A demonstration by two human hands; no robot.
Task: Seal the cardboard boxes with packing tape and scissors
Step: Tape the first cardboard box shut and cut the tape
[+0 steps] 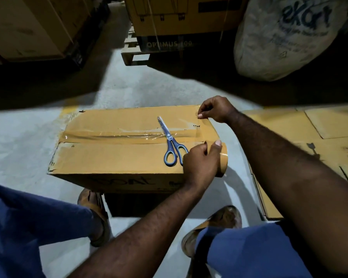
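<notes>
Gripping a brown roll of packing tape (pixel 223 159) at the right end of a closed brown cardboard box (pixel 113 159), the left hand (pixel 201 160) curled around it. The right hand (pixel 215 109) pinched a clear tape end (pixel 198 125) at the far right edge. Blue-handled steel scissors (pixel 170 140) lay across the taped top seam, just beside the left hand.

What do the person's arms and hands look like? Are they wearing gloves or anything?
No gloves. The left hand and the right hand are bare, with no rings or watch that I can see. The left forearm and right forearm are bare and hairy, with no sleeves showing. Blue cloth covers the legs.
</notes>
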